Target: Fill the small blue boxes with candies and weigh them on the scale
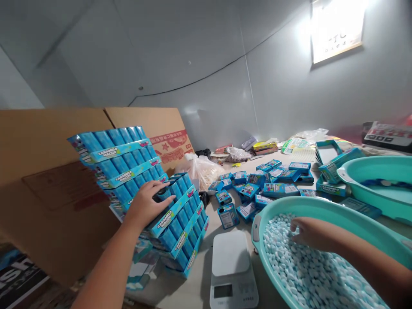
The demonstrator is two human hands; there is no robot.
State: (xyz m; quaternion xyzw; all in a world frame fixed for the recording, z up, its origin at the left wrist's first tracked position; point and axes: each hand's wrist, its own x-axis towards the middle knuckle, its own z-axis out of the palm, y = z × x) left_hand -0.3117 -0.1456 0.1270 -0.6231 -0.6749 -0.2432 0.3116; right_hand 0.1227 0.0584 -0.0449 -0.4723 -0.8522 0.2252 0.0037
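My left hand (150, 203) is at the top of a stack of blue display trays (165, 218) printed "CARAMELO MACIO". Its thumb and fingers close around a small blue box (161, 196) at the near end of the top tray; the hand partly hides it. My right hand (304, 232) reaches into a turquoise tub (325, 203) of pale blue and white candies (299, 268). Its fingers curl down among the candies, and their tips are partly hidden. A white digital scale (230, 255) lies between the trays and the tub.
A taller stack of filled blue trays (124, 161) leans before a large cardboard carton (48, 189). Loose blue boxes (249, 191) lie scattered behind the scale. A second turquoise tub (380, 165) stands at right. Plastic bags (201, 169) and packaging line the back.
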